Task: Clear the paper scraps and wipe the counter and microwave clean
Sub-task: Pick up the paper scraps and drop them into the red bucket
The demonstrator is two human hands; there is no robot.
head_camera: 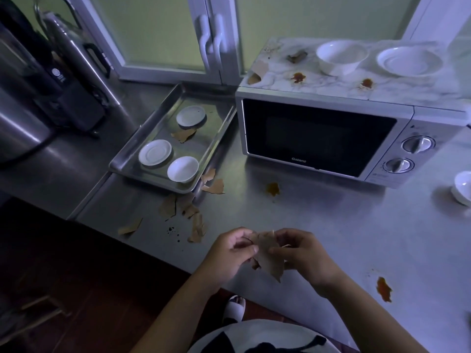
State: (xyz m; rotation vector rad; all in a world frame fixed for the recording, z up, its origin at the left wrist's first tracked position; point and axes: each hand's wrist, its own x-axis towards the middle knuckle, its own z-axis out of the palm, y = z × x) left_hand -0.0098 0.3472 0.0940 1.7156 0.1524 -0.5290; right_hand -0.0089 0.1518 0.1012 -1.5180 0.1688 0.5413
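Both hands, left hand [233, 250] and right hand [300, 253], pinching paper scraps [267, 256]

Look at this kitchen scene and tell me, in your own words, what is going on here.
A person is gathering torn brown paper: the left hand and right hand pinch a bunch of scraps between them above the counter, near its front edge. More loose scraps lie beside the tray, one lies inside it, and some lie on the microwave. Reddish stains on the microwave top and counter are not yet wiped.
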